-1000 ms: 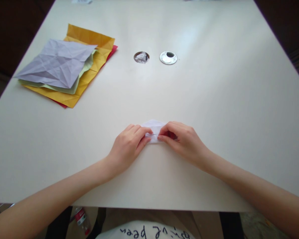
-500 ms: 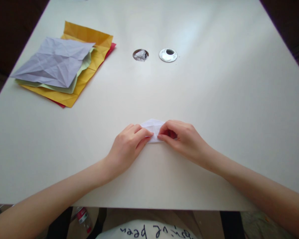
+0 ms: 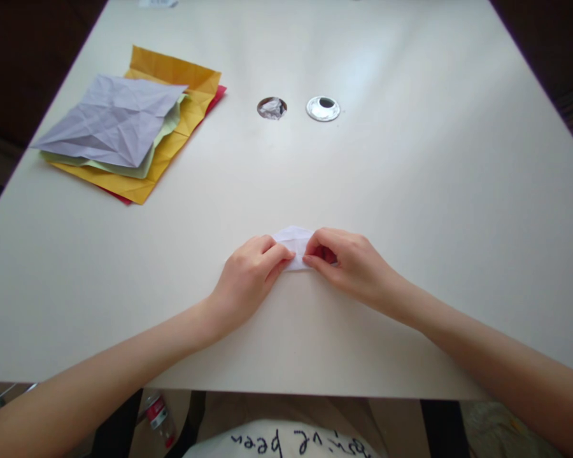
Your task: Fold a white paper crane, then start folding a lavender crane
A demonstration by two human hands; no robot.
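Between my two hands, near the front of the white table, lies a small folded piece of white paper with crease lines across it. My left hand grips its left part, thumb and forefinger pressed close together at the paper's lower middle. On the other side my right hand pinches the paper between thumb and fingertips. Both hands rest on the tabletop, and they cover the paper's two ends.
A stack of creased paper sheets lies at the back left: a pale violet sheet on top, then light green, yellow and red. A table hole and a silver grommet cap sit at the back. Below the table edge is a plastic bottle.
The camera view has tilted slightly, so the table and paper stack appear shifted a little. Both hands keep their pinch on the white paper with hardly any movement.
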